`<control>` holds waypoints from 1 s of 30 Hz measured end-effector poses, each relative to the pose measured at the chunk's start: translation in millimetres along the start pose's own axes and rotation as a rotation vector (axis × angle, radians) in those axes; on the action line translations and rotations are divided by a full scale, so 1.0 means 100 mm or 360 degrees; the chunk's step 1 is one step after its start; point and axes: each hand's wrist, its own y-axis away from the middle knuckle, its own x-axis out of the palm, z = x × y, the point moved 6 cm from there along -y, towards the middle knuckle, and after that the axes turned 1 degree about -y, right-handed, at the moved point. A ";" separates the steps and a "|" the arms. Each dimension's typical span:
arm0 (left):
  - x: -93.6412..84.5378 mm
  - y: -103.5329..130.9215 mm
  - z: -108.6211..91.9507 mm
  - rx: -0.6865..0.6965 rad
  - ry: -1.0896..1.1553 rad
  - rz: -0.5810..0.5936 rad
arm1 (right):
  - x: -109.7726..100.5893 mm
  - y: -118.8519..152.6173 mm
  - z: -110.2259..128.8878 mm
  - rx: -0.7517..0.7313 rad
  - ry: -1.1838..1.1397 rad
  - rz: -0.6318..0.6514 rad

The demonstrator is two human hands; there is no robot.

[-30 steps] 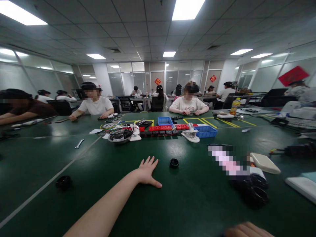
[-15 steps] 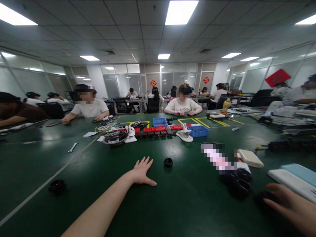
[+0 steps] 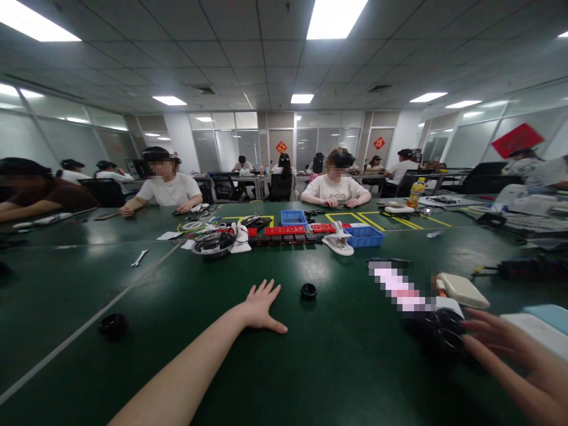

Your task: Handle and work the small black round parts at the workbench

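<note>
My left hand (image 3: 262, 306) lies palm down on the green table with its fingers spread, holding nothing. Just to its right sits a small round black cup-like part (image 3: 308, 291). A similar black part (image 3: 112, 326) rests farther left, beyond my forearm. On the right, my right hand (image 3: 499, 343) is somewhat blurred, its thumb and fingers apart at the edge of a cluster of black ring-shaped parts (image 3: 449, 338). Whether its fingertips touch the cluster is hard to make out.
A pixelated phone-like object (image 3: 399, 287) and a cream-coloured box (image 3: 464, 290) lie near the cluster. Across the middle are red power strips (image 3: 286, 230), blue bins (image 3: 364, 236), a white clamp (image 3: 339, 241) and coiled cables (image 3: 213, 242). A wrench (image 3: 139, 258) lies left. Co-workers sit opposite.
My right hand has moved up and inward, from a dark part at the lower right to the cluster of black rings. My left hand stays put; the view has shifted slightly.
</note>
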 end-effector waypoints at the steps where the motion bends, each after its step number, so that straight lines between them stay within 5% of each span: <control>1: 0.00 0.00 0.00 -0.0002 0.0007 0.0001 | 0.11 0.02 0.26 -0.0051 -0.0082 0.0204; 4: 0.00 0.01 0.00 -0.0006 0.0022 -0.0003 | 0.47 -0.01 1.06 -0.0309 -0.0187 0.0694; 7: -0.01 0.02 -0.01 0.0000 0.0034 -0.0011 | 0.88 -0.18 1.62 -0.0568 -0.0185 0.0812; 10: -0.01 0.02 -0.01 -0.0006 0.0046 -0.0024 | 1.37 -0.39 1.82 -0.0601 -0.0129 0.0697; 15: 0.00 0.01 0.00 0.0019 0.0043 -0.0055 | 2.01 -0.42 1.79 -0.0535 -0.0123 0.0595; 24: -0.01 -0.01 -0.02 -0.0007 0.0011 -0.0027 | 2.05 -0.36 1.85 -0.0675 -0.0154 0.0647; 30: 0.00 0.00 -0.02 0.0006 -0.0004 -0.0045 | 1.61 -0.03 1.93 -0.0857 -0.0224 0.1000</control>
